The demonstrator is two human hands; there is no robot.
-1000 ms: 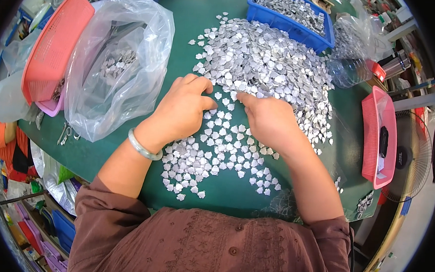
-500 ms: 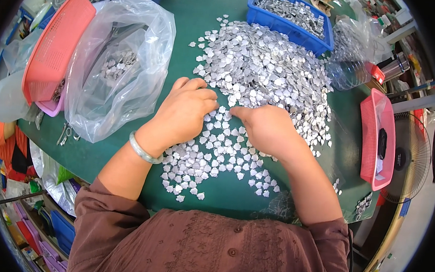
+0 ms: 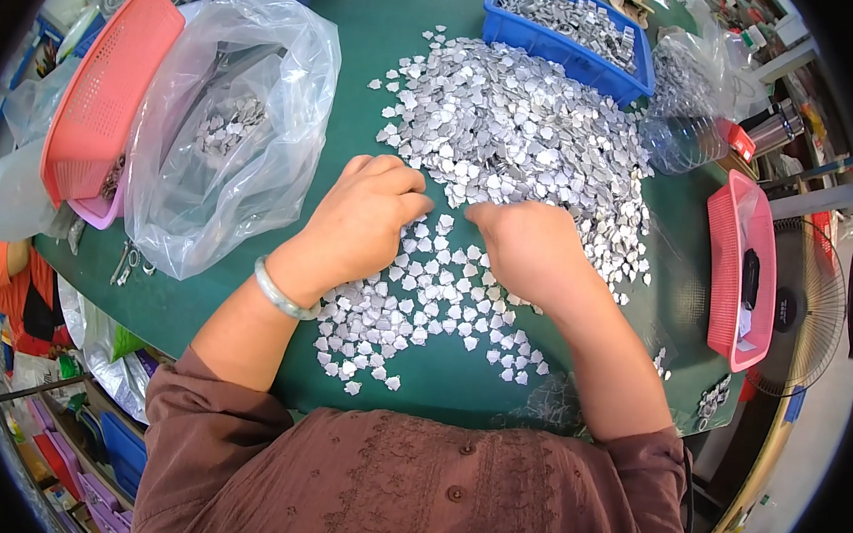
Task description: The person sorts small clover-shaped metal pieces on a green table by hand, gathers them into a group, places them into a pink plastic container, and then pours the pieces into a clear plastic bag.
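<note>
A big heap of small silvery flat metal pieces (image 3: 514,116), each with a scalloped outline, spreads over the green table (image 3: 209,317). At the heap's near edge, my left hand (image 3: 371,209) rests with its fingers curled and thumb close to the index finger; whatever lies in them is hidden. Facing it across a small gap, my right hand (image 3: 530,244) points its index finger leftward, the other fingers folded under and out of sight. Between my forearms lies a looser scatter of the same pieces (image 3: 374,322), some in a thicker cluster beside my left wrist.
Left of my hands stands an open clear plastic bag (image 3: 292,151) with some pieces inside, against a tilted pink basket (image 3: 109,101). A blue bin (image 3: 570,26) of metal parts borders the heap's far side. Another pink basket (image 3: 729,275) and a fan (image 3: 805,309) are at the right.
My right hand has drawn slightly to the right, widening the gap between its index fingertip and my left hand. My left hand has barely moved.
</note>
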